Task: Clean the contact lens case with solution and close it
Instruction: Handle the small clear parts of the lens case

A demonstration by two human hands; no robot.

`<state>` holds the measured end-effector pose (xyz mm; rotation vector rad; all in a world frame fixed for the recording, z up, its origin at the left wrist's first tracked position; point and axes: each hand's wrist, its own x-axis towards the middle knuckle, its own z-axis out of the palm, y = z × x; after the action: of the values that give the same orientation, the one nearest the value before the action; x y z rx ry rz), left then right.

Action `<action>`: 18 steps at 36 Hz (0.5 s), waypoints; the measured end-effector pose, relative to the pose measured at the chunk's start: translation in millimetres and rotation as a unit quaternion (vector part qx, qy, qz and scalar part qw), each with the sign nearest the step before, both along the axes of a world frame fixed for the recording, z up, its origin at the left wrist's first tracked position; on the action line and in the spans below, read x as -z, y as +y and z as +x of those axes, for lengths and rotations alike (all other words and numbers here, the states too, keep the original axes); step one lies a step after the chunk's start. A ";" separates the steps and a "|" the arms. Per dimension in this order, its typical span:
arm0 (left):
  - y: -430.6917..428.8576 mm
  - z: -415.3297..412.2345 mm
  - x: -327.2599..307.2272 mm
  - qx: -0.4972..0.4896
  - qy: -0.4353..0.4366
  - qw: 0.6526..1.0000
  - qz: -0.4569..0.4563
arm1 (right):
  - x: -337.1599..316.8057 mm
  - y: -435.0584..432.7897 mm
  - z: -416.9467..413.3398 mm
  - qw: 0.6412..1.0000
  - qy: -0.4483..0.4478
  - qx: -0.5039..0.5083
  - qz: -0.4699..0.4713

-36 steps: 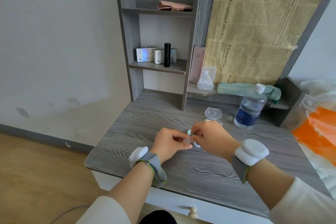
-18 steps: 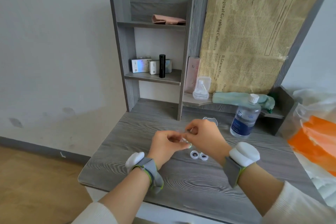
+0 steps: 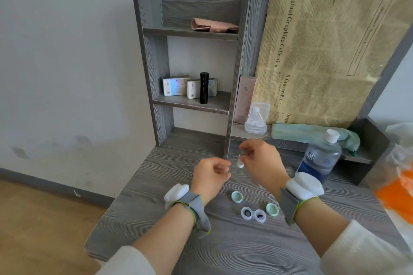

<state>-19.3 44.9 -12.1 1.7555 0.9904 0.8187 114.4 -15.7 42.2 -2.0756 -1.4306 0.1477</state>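
Note:
The white two-well contact lens case (image 3: 253, 214) lies open on the grey desk (image 3: 223, 252), between my forearms. Its two mint caps lie beside it, one (image 3: 237, 197) to the left and one (image 3: 272, 209) to the right. Above the desk my right hand (image 3: 262, 163) pinches a small stick with a white tip (image 3: 240, 164). My left hand (image 3: 210, 176) hovers just left of it, thumb against curled forefinger; I cannot make out anything in it. The solution bottle (image 3: 319, 158) stands capped to the right, behind my right wrist.
A shelf unit (image 3: 192, 100) with small boxes and a black tube stands at the back. A clear plastic kit (image 3: 257, 120), a green cloth (image 3: 312, 134) and a newspaper sheet sit on the low ledge. A plastic bag with an orange item (image 3: 395, 185) lies at the right edge.
My hands were together on one small item; now they have risen and drawn apart, the right keeping the white-tipped stick. The camera tilted, bringing the open case and both caps into view.

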 end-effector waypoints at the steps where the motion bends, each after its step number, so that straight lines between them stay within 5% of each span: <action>1: -0.4 0.5 -0.5 -0.005 0.012 1.000 0.012 | 1.2 0.4 -0.2 1.000 -0.009 0.002 0.002; 18: 18.4 10.7 12.2 -0.033 0.102 0.992 0.065 | 33.4 39.5 16.5 0.999 -0.042 0.003 -0.016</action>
<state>-8.6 63.3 -24.3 1.9566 1.1565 0.7721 130.8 23.8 8.8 -2.1348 -1.4798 0.0819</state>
